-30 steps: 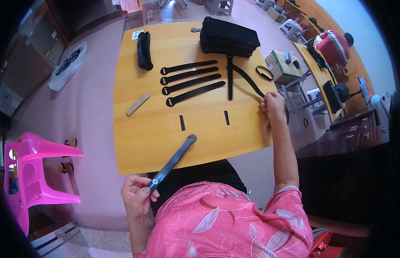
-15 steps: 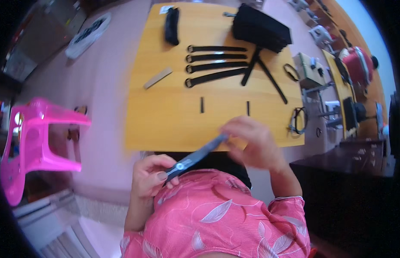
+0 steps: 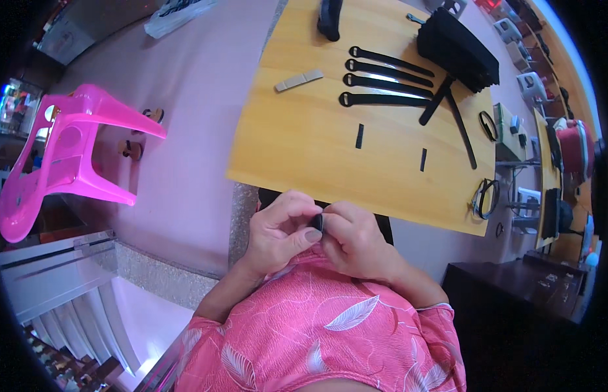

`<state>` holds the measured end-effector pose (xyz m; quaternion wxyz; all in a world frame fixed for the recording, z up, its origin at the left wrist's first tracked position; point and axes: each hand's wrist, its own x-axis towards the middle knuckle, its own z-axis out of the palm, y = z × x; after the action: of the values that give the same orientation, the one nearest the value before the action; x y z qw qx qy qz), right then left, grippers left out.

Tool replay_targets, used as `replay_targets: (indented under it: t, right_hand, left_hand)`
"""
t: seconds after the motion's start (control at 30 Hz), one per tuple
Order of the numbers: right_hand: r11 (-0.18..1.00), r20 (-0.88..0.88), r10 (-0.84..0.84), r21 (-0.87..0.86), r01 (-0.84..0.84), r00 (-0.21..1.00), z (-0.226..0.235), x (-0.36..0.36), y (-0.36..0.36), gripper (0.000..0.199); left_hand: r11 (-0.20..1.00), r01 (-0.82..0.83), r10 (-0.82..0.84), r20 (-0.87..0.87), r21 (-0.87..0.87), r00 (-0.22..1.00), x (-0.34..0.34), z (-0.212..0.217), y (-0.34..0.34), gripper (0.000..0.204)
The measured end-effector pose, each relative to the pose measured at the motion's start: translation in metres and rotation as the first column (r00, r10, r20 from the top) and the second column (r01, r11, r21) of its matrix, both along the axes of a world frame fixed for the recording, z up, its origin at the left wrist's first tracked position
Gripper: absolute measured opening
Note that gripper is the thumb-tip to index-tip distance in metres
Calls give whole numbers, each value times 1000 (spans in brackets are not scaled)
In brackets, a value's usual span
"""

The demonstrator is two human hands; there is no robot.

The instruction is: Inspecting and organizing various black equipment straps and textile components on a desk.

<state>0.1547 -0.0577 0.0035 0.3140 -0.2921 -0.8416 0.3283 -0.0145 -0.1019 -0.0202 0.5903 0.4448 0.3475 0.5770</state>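
My left hand [image 3: 278,236] and my right hand [image 3: 357,240] meet at the table's near edge, in front of the pink shirt. Both pinch a black strap [image 3: 318,223]; only a small folded part shows between the fingertips, and the rest is hidden. Beyond them on the table lie two short black strips [image 3: 359,136], apart from each other. Farther back, several black straps [image 3: 386,100] with looped ends lie side by side in a row.
On the yellow table [image 3: 284,147] are a black bundle [image 3: 454,49], a beige strip [image 3: 299,80], a dark roll [image 3: 329,21], a black ring [image 3: 488,125] and a coiled cable [image 3: 486,198]. A pink stool [image 3: 75,147] stands left on the floor.
The strap was stretched between my hands; now they have come together and it is gathered at the fingertips. The view has turned, shifting the table rightward and up.
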Motion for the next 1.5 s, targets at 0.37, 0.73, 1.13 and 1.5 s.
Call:
replay_targets:
  t: [0.37, 0.73, 1.13, 1.5]
  right_hand:
    - [799, -115, -238, -588, 128, 964, 11, 25, 0, 11]
    - [970, -35, 32, -240, -39, 999, 29, 34, 18, 15]
    - [958, 117, 197, -235, -166, 973, 20, 27, 28, 15]
    - [964, 266, 256, -147, -223, 929, 20, 21, 31, 21]
  left_hand:
    - [973, 12, 107, -494, 232, 863, 15, 12, 17, 24]
    - [938, 23, 184, -549, 347, 815, 17, 13, 14, 27]
    - [953, -1, 189, -592, 303, 783, 12, 6, 6, 27]
    - [939, 25, 213, -636, 343, 742, 9, 5, 6, 28]
